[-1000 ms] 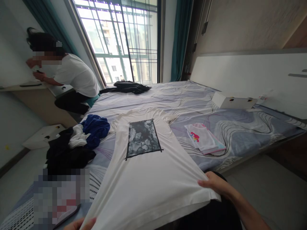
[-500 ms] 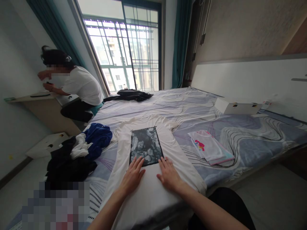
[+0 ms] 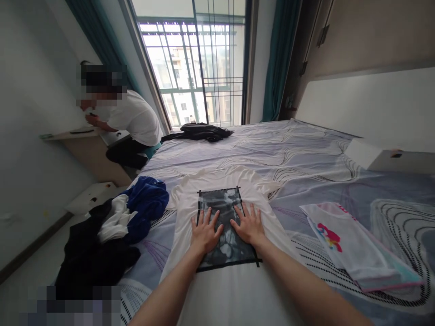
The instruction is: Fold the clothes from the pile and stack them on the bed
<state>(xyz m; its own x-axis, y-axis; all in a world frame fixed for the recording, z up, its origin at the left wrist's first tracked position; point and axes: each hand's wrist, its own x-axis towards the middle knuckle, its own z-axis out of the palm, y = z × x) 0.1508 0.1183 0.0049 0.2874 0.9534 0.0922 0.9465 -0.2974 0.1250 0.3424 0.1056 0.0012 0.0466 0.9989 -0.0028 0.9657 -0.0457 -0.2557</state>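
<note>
A white T-shirt [image 3: 220, 179] with a dark grey printed rectangle [image 3: 224, 246] lies spread flat on the bed, neck pointing away from me. My left hand [image 3: 205, 231] rests palm down on the print, fingers spread. My right hand [image 3: 249, 224] lies flat beside it on the print, fingers apart too. Neither hand holds anything.
A heap of black, white and blue clothes [image 3: 112, 226] lies at the bed's left edge. A folded white garment [image 3: 346, 246] with a pink picture sits to the right. A black garment [image 3: 200, 131] lies far up the bed [image 3: 292, 149]. A white box [image 3: 380, 156] rests by the headboard. Another person [image 3: 129, 122] bends over a shelf at the left.
Both hands let go of the shirt's hem, came down flat on it and slid up onto the printed rectangle. My view moved closer over the bed.
</note>
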